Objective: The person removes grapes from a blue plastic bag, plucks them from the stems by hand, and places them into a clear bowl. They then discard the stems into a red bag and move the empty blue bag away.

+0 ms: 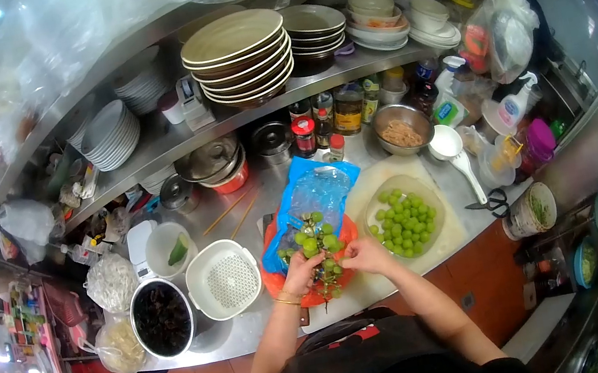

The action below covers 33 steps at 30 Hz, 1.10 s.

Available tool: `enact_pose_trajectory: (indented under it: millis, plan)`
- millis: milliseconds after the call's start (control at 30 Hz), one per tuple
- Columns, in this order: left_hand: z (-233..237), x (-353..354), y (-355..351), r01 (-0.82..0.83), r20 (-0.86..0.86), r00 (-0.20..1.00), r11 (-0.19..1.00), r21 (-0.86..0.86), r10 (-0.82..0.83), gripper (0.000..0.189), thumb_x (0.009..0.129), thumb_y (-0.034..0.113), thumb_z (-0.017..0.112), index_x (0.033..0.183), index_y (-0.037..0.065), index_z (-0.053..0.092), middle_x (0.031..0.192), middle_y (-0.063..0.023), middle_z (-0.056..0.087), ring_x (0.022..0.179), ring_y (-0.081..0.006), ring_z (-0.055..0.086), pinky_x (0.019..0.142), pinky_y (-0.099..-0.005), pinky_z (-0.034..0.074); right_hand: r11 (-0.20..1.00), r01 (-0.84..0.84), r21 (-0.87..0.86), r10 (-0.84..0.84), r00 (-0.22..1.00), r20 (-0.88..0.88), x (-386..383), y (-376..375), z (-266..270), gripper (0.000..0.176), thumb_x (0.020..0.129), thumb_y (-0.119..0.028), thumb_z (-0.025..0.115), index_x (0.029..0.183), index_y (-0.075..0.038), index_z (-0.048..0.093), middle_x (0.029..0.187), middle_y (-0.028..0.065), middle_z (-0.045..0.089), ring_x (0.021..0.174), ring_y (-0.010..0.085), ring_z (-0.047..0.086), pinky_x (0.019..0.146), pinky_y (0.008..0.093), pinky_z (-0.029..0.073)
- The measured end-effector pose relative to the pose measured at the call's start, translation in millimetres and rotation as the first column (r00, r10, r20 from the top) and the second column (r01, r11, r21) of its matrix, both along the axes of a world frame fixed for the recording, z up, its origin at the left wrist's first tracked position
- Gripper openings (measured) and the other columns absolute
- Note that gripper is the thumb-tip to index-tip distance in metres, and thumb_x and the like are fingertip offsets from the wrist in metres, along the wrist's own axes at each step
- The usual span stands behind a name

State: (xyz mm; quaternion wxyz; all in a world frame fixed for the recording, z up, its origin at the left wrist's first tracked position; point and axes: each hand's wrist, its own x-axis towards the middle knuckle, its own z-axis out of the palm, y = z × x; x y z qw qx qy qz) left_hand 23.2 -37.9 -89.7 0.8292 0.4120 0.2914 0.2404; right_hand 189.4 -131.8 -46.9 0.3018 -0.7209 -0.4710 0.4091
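Note:
My left hand point(299, 273) is closed around the stems of a bunch of green grapes point(311, 246). At the bunch's right side, my right hand point(366, 256) has its fingers pinched together among the lower stems; whether a grape sits between them is hidden. Partly bare stems point(329, 284) hang below the left hand. Under the bunch lie a blue-edged clear plastic bag point(322, 181) and a red plastic bag point(347, 234). Loose green grapes point(405, 222) fill much of a clear bowl point(441, 220) just right of my right hand, on a pale cutting board point(448, 250).
To the left stand a white colander point(201, 286) and a pot of dark food point(165, 319). Behind are chopsticks point(228, 212), sauce bottles point(348, 109) and a metal bowl of minced food point(402, 130). Scissors point(495, 202) and a white ladle point(464, 171) lie right. Stacked bowls point(239, 62) crowd the shelf above.

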Motion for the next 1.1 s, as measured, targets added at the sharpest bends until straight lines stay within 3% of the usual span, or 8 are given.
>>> enact_pose_trajectory:
  millis: [267, 367, 467, 567, 867, 933, 1033, 1100]
  plan:
    - [6, -13, 15, -0.075, 0.031, 0.996, 0.993, -0.094, 0.079, 0.018, 0.083, 0.007, 0.051, 0.099, 0.000, 0.056, 0.093, -0.0097, 0.063, 0.074, -0.0121, 0.060, 0.058, -0.0210, 0.048, 0.947, 0.266, -0.178, -0.286, 0.953, -0.103, 74, -31, 12, 0.024, 0.069, -0.022, 0.065, 0.076, 0.001, 0.064, 0.064, 0.0111, 0.062, 0.059, 0.0161, 0.062, 0.055, 0.0269, 0.050]
    - [17, -15, 17, -0.078, 0.043, 0.995, 0.988, -0.137, 0.085, 0.019, 0.082, 0.008, 0.049, 0.096, -0.001, 0.058, 0.089, -0.0115, 0.063, 0.074, -0.0127, 0.061, 0.055, -0.0211, 0.048, 0.996, 0.051, 0.075, -0.090, 0.504, 0.859, 85, -48, 18, 0.030, 0.070, -0.029, 0.066, 0.085, -0.004, 0.066, 0.080, 0.0144, 0.065, 0.070, 0.0191, 0.063, 0.064, 0.0312, 0.050]
    - [5, -13, 21, 0.133, 0.157, 0.983, 0.952, -0.277, -0.091, 0.020, 0.081, 0.010, 0.047, 0.095, -0.001, 0.058, 0.085, -0.0107, 0.063, 0.059, -0.0090, 0.058, 0.049, -0.0208, 0.047, 0.974, 0.081, 0.213, -0.105, 0.989, 0.105, 43, -20, 20, 0.025, 0.077, -0.017, 0.063, 0.097, -0.002, 0.062, 0.093, 0.0107, 0.063, 0.082, 0.0165, 0.059, 0.072, 0.0281, 0.047]
    - [-13, 0, 12, 0.073, 0.040, 0.997, 0.964, -0.255, -0.065, 0.022, 0.080, 0.013, 0.048, 0.094, -0.001, 0.058, 0.082, -0.0090, 0.063, 0.042, -0.0035, 0.044, 0.040, -0.0190, 0.042, 0.921, 0.151, 0.358, -0.023, 0.942, -0.336, 4, 3, -25, 0.027, 0.080, -0.017, 0.063, 0.100, 0.000, 0.056, 0.089, 0.0029, 0.061, 0.082, 0.0107, 0.056, 0.067, 0.0255, 0.046]
    - [6, 2, 2, 0.094, 0.013, 0.996, 0.987, -0.133, -0.093, 0.021, 0.078, 0.008, 0.049, 0.095, -0.002, 0.057, 0.083, -0.0080, 0.064, 0.061, -0.0077, 0.057, 0.044, -0.0174, 0.039, 0.992, 0.112, -0.063, -0.128, 0.908, -0.398, 14, 8, -8, 0.018, 0.074, -0.020, 0.065, 0.077, -0.002, 0.061, 0.061, 0.0006, 0.056, 0.055, 0.0086, 0.054, 0.053, 0.0220, 0.044]
    - [-10, -3, 5, 0.072, 0.041, 0.997, 0.980, -0.186, -0.065, 0.023, 0.078, 0.007, 0.049, 0.097, -0.003, 0.056, 0.084, -0.0084, 0.064, 0.063, -0.0088, 0.058, 0.049, -0.0181, 0.042, 0.956, 0.273, -0.109, -0.294, 0.891, -0.347, 27, -1, 6, 0.023, 0.071, -0.023, 0.066, 0.073, -0.001, 0.062, 0.056, 0.0027, 0.056, 0.049, 0.0107, 0.054, 0.049, 0.0241, 0.045]
    - [-14, -13, 13, 0.082, 0.070, 0.995, 0.979, -0.189, -0.070, 0.022, 0.079, 0.008, 0.051, 0.098, -0.003, 0.056, 0.086, -0.0091, 0.063, 0.069, -0.0116, 0.059, 0.058, -0.0214, 0.046, 0.966, 0.255, 0.052, -0.260, 0.934, 0.243, 60, -20, 7, 0.030, 0.064, -0.028, 0.070, 0.083, -0.004, 0.065, 0.076, 0.0112, 0.062, 0.070, 0.0198, 0.059, 0.064, 0.0313, 0.048]
    - [8, -10, 9, 0.060, 0.075, 0.996, 0.987, -0.149, -0.049, 0.021, 0.079, 0.008, 0.053, 0.097, -0.003, 0.055, 0.088, -0.0092, 0.063, 0.074, -0.0134, 0.060, 0.065, -0.0244, 0.048, 0.956, 0.040, 0.290, -0.253, 0.611, 0.750, 62, -32, 27, 0.033, 0.065, -0.028, 0.070, 0.089, -0.005, 0.065, 0.086, 0.0133, 0.061, 0.082, 0.0245, 0.058, 0.072, 0.0346, 0.047]
